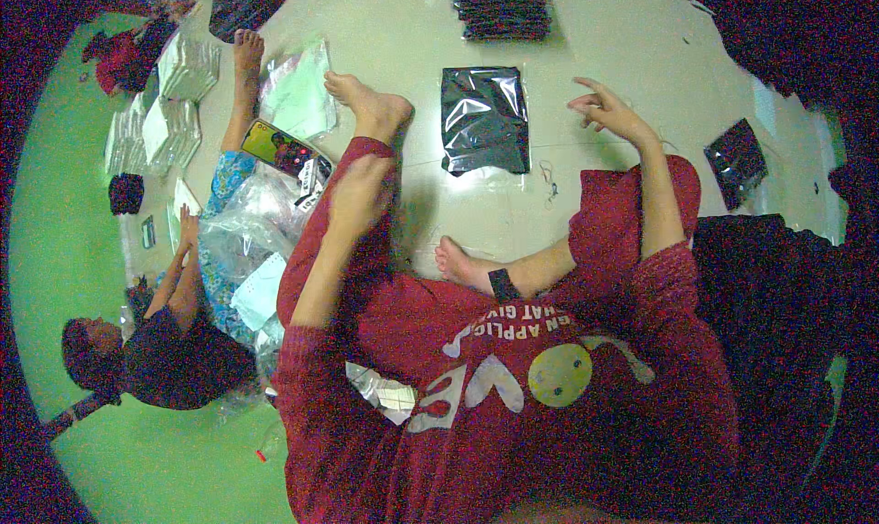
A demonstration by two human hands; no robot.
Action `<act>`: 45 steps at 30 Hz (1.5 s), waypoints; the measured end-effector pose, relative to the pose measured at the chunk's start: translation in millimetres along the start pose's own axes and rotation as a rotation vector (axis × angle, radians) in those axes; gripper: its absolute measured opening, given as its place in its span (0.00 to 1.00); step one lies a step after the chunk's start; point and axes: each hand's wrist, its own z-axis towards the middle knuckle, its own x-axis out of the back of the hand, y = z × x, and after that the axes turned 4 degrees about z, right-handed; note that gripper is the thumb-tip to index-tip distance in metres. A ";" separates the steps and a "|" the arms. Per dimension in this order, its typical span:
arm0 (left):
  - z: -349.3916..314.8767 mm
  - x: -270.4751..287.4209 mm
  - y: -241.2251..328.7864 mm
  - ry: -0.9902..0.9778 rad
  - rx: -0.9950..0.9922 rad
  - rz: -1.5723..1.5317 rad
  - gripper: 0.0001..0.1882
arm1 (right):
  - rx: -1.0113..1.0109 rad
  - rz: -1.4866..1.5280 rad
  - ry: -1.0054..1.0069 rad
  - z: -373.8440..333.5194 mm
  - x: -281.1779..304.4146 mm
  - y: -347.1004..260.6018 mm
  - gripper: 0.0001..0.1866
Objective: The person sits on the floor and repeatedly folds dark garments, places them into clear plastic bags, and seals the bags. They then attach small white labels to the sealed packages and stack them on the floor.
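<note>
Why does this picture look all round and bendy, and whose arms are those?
The camera sits on a person's head and looks down, and its wide lens bends everything. That person sits on the floor in a red shirt. Their left hand rests on their knee, holding nothing. Their right hand is lifted, open and empty, near a shiny black plastic bag lying flat. More black bags sit in a stack farther away. At the left another person sits among clear bags, with a phone nearby.

pale floor (394, 11), flat black plastic packet (485, 119) at centre, stack of black packets (504, 4) beyond, another packet (735, 162) right
</note>
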 end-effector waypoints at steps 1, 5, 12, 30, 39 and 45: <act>15.8 -24.7 4.2 -0.070 -0.062 -0.076 0.14 | -0.008 0.014 -0.060 -0.8 -4.7 -1.5 0.27; 46.2 -88.2 5.5 -0.076 -0.388 0.070 0.16 | -0.018 0.020 -0.109 -3.7 -24.1 8.4 0.28; 42.1 -124.4 -2.3 -0.040 -0.580 -0.005 0.14 | -0.082 -0.012 -0.121 2.6 -28.4 34.4 0.31; 91.8 41.1 107.2 0.708 0.190 -0.757 0.03 | 0.129 0.110 -0.100 -59.3 -13.8 -67.5 0.29; 47.0 124.4 157.8 0.973 0.327 -0.848 0.05 | 0.427 0.439 -0.283 -119.3 -24.1 -137.1 0.33; 49.5 124.6 154.9 1.130 0.264 -0.775 0.06 | 0.469 0.473 -0.319 -118.9 -28.9 -143.6 0.31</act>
